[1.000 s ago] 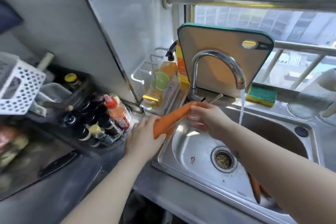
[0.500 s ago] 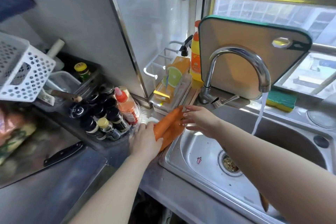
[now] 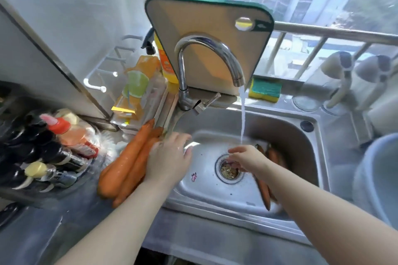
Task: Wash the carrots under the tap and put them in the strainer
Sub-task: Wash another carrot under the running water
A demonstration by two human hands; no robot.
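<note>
A steel counter (image 3: 64, 232) below a window holds the sink (image 3: 215, 195), and the tap (image 3: 206, 49) behind the sink is running. Left of the sink lie washed carrots (image 3: 127, 163). The left hand (image 3: 170, 161) rests on them, fingers straight. Over the sink's drain, the right hand (image 3: 247, 157) hangs in the stream with loose, empty fingers. More carrots (image 3: 263, 191) lie inside the sink.

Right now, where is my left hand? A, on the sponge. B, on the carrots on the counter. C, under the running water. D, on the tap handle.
B: the left hand rests flat on the carrots lying on the counter just left of the sink.
</note>
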